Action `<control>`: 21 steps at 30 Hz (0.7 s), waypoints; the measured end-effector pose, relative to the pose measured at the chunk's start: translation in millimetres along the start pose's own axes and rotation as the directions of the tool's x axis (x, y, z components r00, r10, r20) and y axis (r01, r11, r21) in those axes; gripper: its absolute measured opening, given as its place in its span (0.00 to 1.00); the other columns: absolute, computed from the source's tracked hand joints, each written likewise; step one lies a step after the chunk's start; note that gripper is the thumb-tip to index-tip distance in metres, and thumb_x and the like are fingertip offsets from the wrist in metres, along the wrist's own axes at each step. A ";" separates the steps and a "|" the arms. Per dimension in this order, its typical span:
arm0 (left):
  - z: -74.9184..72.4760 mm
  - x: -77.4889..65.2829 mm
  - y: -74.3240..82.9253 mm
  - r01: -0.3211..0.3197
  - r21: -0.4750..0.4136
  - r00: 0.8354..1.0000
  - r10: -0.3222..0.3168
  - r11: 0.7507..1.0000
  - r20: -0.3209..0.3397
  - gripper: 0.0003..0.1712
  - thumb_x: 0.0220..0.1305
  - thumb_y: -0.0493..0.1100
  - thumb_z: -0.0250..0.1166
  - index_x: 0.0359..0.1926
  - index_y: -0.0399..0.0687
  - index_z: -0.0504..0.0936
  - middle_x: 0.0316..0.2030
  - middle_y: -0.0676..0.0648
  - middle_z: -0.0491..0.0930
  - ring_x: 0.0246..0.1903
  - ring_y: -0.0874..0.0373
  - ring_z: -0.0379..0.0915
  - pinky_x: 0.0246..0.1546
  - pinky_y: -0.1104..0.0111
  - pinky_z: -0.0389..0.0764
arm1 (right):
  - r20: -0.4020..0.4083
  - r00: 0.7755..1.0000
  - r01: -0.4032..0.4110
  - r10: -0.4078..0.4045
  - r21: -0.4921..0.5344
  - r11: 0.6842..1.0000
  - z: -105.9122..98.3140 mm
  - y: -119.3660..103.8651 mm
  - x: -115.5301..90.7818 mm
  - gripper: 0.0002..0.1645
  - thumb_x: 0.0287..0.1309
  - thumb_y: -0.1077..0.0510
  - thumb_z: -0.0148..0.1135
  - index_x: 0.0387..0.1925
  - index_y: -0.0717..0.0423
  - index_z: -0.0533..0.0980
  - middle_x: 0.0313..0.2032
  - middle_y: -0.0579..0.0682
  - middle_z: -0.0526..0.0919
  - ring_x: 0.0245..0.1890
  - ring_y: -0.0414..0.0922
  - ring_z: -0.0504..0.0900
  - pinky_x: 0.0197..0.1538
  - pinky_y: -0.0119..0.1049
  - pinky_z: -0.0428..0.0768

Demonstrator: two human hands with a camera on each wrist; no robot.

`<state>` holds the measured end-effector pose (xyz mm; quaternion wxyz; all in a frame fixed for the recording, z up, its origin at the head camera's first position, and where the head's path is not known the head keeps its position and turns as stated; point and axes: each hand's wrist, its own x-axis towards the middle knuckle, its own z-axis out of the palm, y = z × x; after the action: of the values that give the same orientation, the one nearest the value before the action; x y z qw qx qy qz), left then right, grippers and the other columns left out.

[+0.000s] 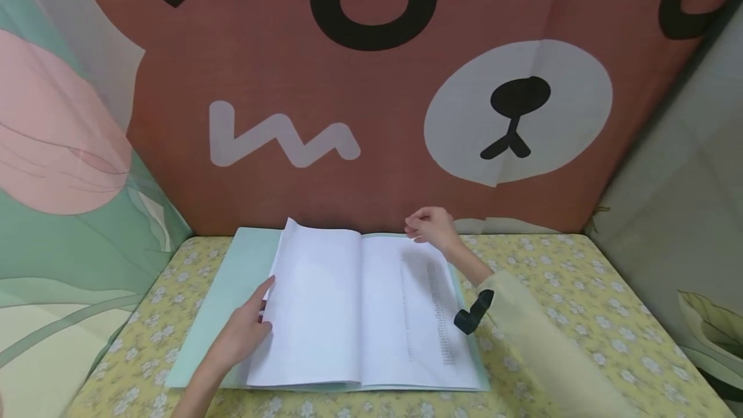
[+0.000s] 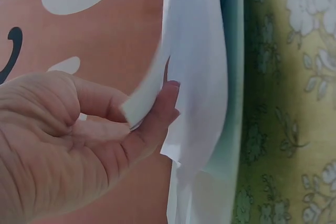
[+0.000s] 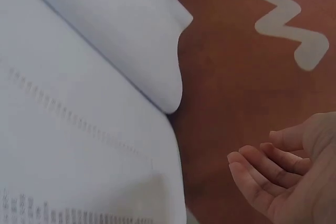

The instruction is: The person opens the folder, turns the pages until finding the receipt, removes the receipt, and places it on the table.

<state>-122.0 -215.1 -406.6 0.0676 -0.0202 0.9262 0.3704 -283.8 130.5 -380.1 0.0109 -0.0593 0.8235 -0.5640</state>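
Observation:
A booklet of white pages [image 1: 316,315] in a pale green cover [image 1: 255,250] lies spread on the table. Its left-hand page is blank, while the right-hand page [image 1: 420,340] carries columns of small print. At the left edge, my left hand [image 1: 240,334] pinches paper between thumb and fingers; the left wrist view shows a curved white page edge [image 2: 144,95] in that grip. Over the top right corner hovers my right hand [image 1: 435,228], its fingers loosely bent and holding nothing. In the right wrist view the right hand [image 3: 294,169] is apart from the page's edge.
A yellow flowered cloth [image 1: 540,282] covers the table. Behind it stands a brown backdrop [image 1: 383,179] with a cartoon bear's face, close to the booklet's top edge. Printed fabric [image 1: 69,224] hangs at the left. A black band [image 1: 475,311] sits on the right sleeve.

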 end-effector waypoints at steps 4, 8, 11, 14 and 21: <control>2.9 3.6 -2.4 0.021 0.065 0.999 -0.024 0.998 0.047 0.38 0.62 0.23 0.56 0.74 0.31 0.64 0.70 0.23 0.65 0.67 0.29 0.66 0.56 0.45 0.80 | -0.039 0.999 0.009 -0.011 -0.043 0.999 -9.9 15.9 -0.3 0.12 0.72 0.64 0.61 0.44 0.74 0.82 0.39 0.66 0.88 0.41 0.62 0.89 0.46 0.50 0.89; 6.3 4.7 -5.8 0.042 0.104 0.996 -0.049 0.994 0.073 0.33 0.60 0.23 0.56 0.69 0.29 0.71 0.69 0.23 0.65 0.70 0.27 0.60 0.62 0.41 0.74 | -0.077 0.997 0.008 -0.015 -0.091 0.996 -18.8 31.9 -0.4 0.12 0.72 0.65 0.59 0.43 0.74 0.82 0.38 0.66 0.87 0.41 0.64 0.88 0.44 0.49 0.89; 8.2 4.9 -7.7 0.045 0.117 0.996 -0.054 0.992 0.077 0.33 0.59 0.23 0.56 0.68 0.26 0.72 0.68 0.22 0.66 0.70 0.25 0.58 0.66 0.37 0.69 | -0.103 0.994 0.019 -0.035 -0.157 0.987 -25.2 44.5 -1.1 0.10 0.70 0.65 0.61 0.42 0.73 0.81 0.37 0.65 0.87 0.39 0.64 0.87 0.40 0.46 0.89; 9.3 4.7 -7.9 0.050 0.128 0.995 -0.061 0.991 0.084 0.32 0.59 0.23 0.56 0.67 0.25 0.72 0.66 0.21 0.67 0.69 0.24 0.58 0.67 0.36 0.67 | -0.104 0.989 0.079 -0.109 -0.257 0.963 -31.7 57.3 -2.9 0.06 0.67 0.67 0.63 0.39 0.71 0.81 0.35 0.64 0.86 0.38 0.63 0.86 0.38 0.46 0.87; 12.9 4.6 -10.9 0.052 0.148 0.994 -0.066 0.988 0.090 0.32 0.59 0.23 0.57 0.67 0.25 0.71 0.59 0.24 0.71 0.64 0.24 0.65 0.64 0.38 0.71 | -0.003 0.980 0.178 -0.199 -0.442 0.879 -39.0 78.5 -8.6 0.15 0.64 0.68 0.67 0.49 0.74 0.78 0.46 0.67 0.85 0.49 0.63 0.84 0.51 0.55 0.85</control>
<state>-124.2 -214.1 -423.9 0.1237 -0.0251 0.9454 0.3004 -285.3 195.6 -439.4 -0.0775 -0.1266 0.9198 -0.3632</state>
